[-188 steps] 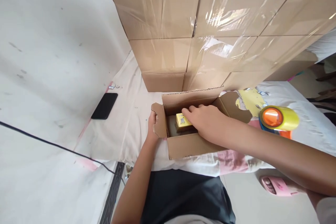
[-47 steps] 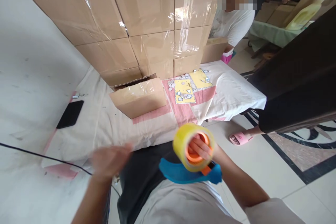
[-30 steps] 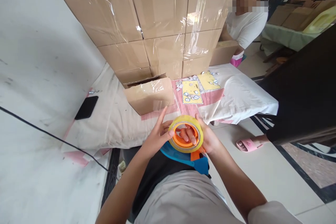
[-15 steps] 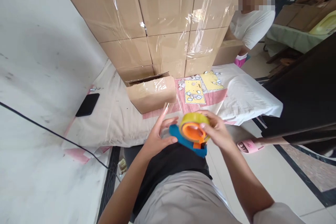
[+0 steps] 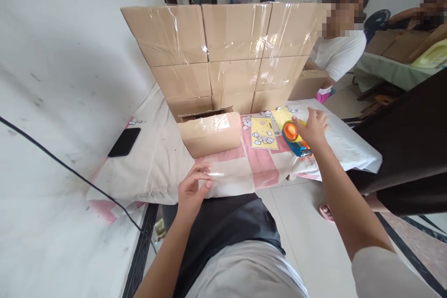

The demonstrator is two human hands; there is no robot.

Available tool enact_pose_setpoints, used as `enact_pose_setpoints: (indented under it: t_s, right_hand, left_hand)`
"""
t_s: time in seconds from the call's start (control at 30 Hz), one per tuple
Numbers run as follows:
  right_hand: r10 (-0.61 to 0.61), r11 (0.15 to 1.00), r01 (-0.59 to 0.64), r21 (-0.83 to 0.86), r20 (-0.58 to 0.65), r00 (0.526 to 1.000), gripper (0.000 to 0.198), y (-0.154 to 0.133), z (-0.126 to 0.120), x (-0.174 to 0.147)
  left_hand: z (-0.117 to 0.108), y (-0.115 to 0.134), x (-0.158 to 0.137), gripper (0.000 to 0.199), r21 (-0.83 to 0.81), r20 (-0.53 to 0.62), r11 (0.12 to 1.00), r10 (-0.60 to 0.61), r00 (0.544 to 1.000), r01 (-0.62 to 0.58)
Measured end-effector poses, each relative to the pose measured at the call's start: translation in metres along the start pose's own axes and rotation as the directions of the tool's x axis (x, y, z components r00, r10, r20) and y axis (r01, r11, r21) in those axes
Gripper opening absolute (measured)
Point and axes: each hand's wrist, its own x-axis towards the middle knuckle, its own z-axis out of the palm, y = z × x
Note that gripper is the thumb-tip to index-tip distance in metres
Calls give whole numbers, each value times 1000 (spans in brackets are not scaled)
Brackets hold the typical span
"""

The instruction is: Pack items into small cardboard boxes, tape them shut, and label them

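Observation:
My left hand (image 5: 191,192), fingers curled and thumb close to them, holds a short strip of clear tape (image 5: 216,174) that shows mainly as a glint. At the right of the table, my right hand (image 5: 314,128) is spread beside a blue tape dispenser (image 5: 296,147) with a yellow roll on an orange hub. The dispenser rests on the cloth, partly behind the hand. A small cardboard box (image 5: 213,136) with a raised flap and shiny tape on it lies between my hands, farther back.
Behind it stands a wall of stacked, taped cardboard boxes (image 5: 232,72). Yellow printed sheets (image 5: 264,132) lie on the cloth-covered table (image 5: 157,149), with a black phone (image 5: 125,142) at left. A person in white (image 5: 344,51) holds a box at right. A cable crosses the left side.
My right hand has carried the tape dispenser right and forward, set it on the table and let go. My left hand has moved slightly left and down with the tape strip. The view has tilted up.

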Motion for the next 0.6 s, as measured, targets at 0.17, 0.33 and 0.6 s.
enact_pose_setpoints:
  t_s: [0.17, 0.33, 0.6]
  right_hand:
    - [-233, 953, 124, 277, 409, 882, 48, -79, 8, -83]
    - [-480, 758, -126, 640, 678, 557, 30, -144, 41, -158]
    - [-633, 646, 101, 757, 457, 625, 9, -169, 52, -152]
  left_hand:
    - [1, -1, 2, 6, 13, 2, 1000, 17, 1000, -17]
    - [4, 5, -1, 3, 75, 76, 995, 53, 996, -59]
    - [-3, 10, -13, 4, 52, -73, 995, -84, 994, 87]
